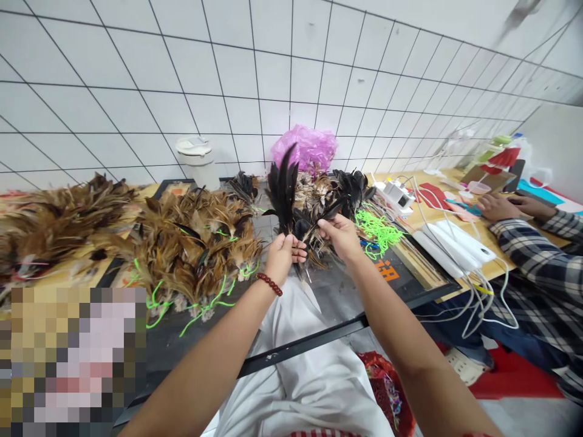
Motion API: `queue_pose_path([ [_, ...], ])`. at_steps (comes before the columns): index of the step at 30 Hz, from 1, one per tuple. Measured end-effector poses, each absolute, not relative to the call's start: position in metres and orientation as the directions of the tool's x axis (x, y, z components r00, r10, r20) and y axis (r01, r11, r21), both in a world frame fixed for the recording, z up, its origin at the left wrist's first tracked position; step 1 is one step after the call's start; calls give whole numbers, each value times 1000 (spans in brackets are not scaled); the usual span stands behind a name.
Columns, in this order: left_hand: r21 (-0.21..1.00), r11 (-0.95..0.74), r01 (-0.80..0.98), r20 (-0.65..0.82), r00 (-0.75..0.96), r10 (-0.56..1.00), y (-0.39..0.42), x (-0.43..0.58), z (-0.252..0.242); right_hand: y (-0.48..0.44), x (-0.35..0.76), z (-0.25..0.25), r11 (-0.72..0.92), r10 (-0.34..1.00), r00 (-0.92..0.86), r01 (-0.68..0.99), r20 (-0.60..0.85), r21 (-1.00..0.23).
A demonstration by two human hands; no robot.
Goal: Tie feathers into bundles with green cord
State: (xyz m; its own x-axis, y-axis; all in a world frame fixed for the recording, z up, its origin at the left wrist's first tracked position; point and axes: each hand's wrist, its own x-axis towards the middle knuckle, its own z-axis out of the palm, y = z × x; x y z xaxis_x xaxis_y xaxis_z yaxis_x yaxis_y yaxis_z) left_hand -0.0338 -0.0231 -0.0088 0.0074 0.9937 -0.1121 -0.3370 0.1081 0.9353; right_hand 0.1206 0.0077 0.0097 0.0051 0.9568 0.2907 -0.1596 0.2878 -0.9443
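Note:
My left hand (285,256), with a beaded bracelet at its wrist, pinches the quill ends of some upright black feathers (282,188). Opposite it, my right hand (340,235) has thumb and fingers closed on a dark feather (331,210) that slants up to the right. Both hands are above the dark board, close to a heap of mixed brown and black feathers (314,193). To the left lies a large pile of brown feather bunches (195,237), tied with bright green string. Loose green string (379,232) lies right of my right hand.
A white lidded container (198,159) and a pink plastic bag (304,149) stand by the tiled wall. More brown feathers (59,218) lie far left. At right are a white power strip (455,246), cables, red paper (432,197) and a co-worker's hands (498,207).

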Motion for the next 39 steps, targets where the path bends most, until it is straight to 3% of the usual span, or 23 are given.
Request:
queue_pose_path([
  [10, 964, 96, -248, -54, 171, 984, -29, -29, -6, 7, 111, 6, 338, 941, 10, -57, 338, -939],
  [16, 914, 152, -376, -81, 198, 977, -24, -34, -12, 19, 124, 2, 336, 905, 281, -15, 318, -942],
  [18, 900, 163, -404, -84, 206, 975, -22, -36, -13, 18, 124, 0, 309, 928, 205, 45, 312, -950],
  [21, 881, 166, -444, -90, 186, 978, -22, -39, -11, 12, 121, -2, 311, 950, -47, 177, 308, -934],
  [23, 864, 140, -483, -90, 126, 988, -21, -40, -9, 9, 120, -1, 367, 930, -108, 320, 352, -873],
  [27, 834, 41, -550, -85, -55, 995, -18, -42, -7, 6, 125, 2, 331, 883, 15, 689, 470, -644],
  [30, 828, 3, -561, -89, -126, 988, -16, -41, -8, 0, 120, 2, 234, 918, -22, 836, 396, -497],
  [33, 834, 7, -552, -98, -137, 986, -15, -40, -8, -5, 107, -1, 248, 942, -127, 885, 310, -393],
  [35, 841, 10, -541, -103, -142, 984, -16, -40, -8, -5, 102, -4, 246, 950, -130, 871, 282, -425],
  [39, 852, 10, -523, -107, -155, 982, -17, -39, -8, 7, 116, -5, 166, 972, 16, 652, 233, -740],
])
